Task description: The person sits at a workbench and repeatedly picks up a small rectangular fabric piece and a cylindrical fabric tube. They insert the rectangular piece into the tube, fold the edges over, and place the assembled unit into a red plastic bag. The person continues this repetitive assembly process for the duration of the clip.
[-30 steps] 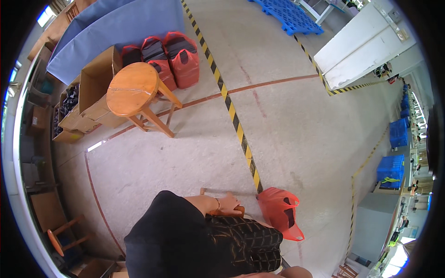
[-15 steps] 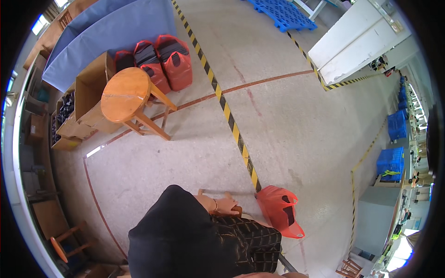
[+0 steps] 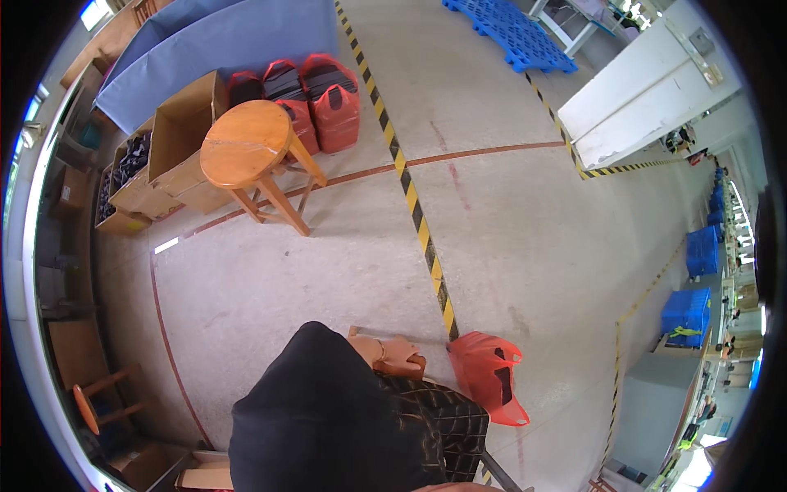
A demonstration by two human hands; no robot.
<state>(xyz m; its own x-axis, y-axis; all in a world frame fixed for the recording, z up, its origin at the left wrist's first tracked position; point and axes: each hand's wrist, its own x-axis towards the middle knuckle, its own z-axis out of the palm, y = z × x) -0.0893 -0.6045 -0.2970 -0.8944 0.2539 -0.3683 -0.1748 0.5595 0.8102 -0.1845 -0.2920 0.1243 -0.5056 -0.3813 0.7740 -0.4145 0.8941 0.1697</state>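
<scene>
My left hand (image 3: pixel 399 354), bracelet at the wrist, comes out beyond a bulky black garment (image 3: pixel 320 418). Its fingers curl over a brown wooden edge (image 3: pixel 416 366), perhaps part of a seat; most of that piece is hidden. Just below the hand lies black quilted cloth (image 3: pixel 443 422) with gold stitching. To its right a red plastic bag (image 3: pixel 484 373) with dark contents stands on the floor. At the lower edge a sliver of skin shows, possibly my right hand (image 3: pixel 459 488); no fingers can be made out.
A round wooden stool (image 3: pixel 246 148) stands at the far left beside open cardboard boxes (image 3: pixel 184 127) and filled red bags (image 3: pixel 336 123). Yellow-black tape (image 3: pixel 414 205) crosses the floor. A blue pallet (image 3: pixel 516 33), white cabinet (image 3: pixel 631 90) and blue crates (image 3: pixel 687 312) lie further off.
The view has turned slightly, so the stool, boxes and far bags sit higher and further right. My left hand keeps its place on the wooden edge.
</scene>
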